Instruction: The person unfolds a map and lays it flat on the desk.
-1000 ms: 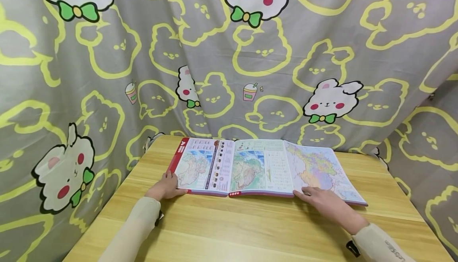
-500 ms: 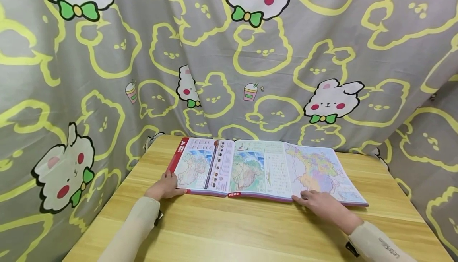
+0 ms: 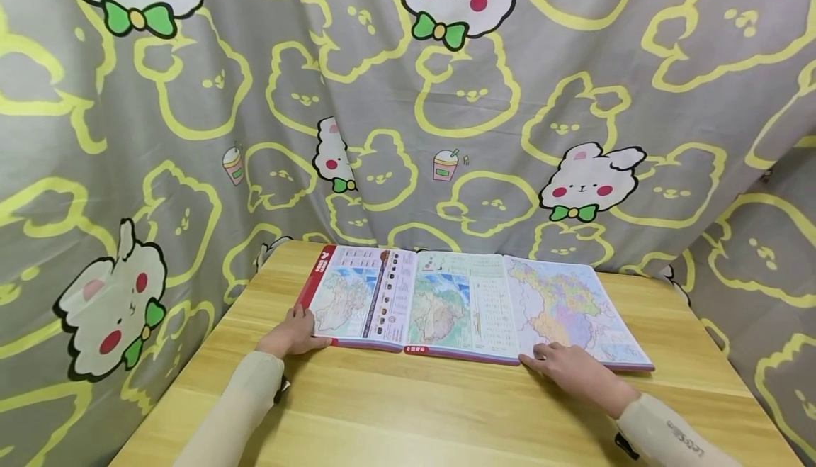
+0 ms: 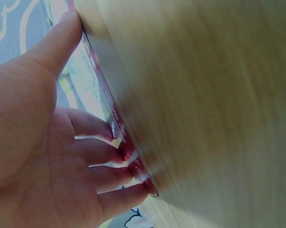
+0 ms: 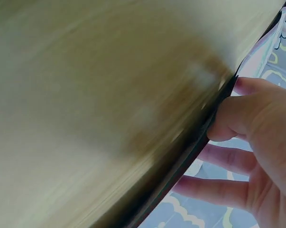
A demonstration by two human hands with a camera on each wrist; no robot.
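Note:
A folding map with printed panels (image 3: 440,311) lies spread across the table, a red strip along its left end. My left hand (image 3: 295,332) touches the near left corner, its fingers on the red edge and the thumb along the near edge. In the left wrist view, the spread fingers (image 4: 109,183) meet that red edge. At the near edge of the coloured right panel (image 3: 561,297), my right hand (image 3: 570,368) rests with its fingers on the sheet. The right wrist view has the right thumb (image 5: 228,121) against the edge and the other fingers extended beyond it.
The wooden table (image 3: 408,410) stretches in front of the map and to both sides. Behind it hangs a grey curtain (image 3: 382,98) with yellow outlines and white rabbit prints, reaching down to the table's far edge.
The near edge of the middle panel has come slightly toward me, and the panel lies flatter. My right hand has shifted a little left and toward me; the left hand has barely moved.

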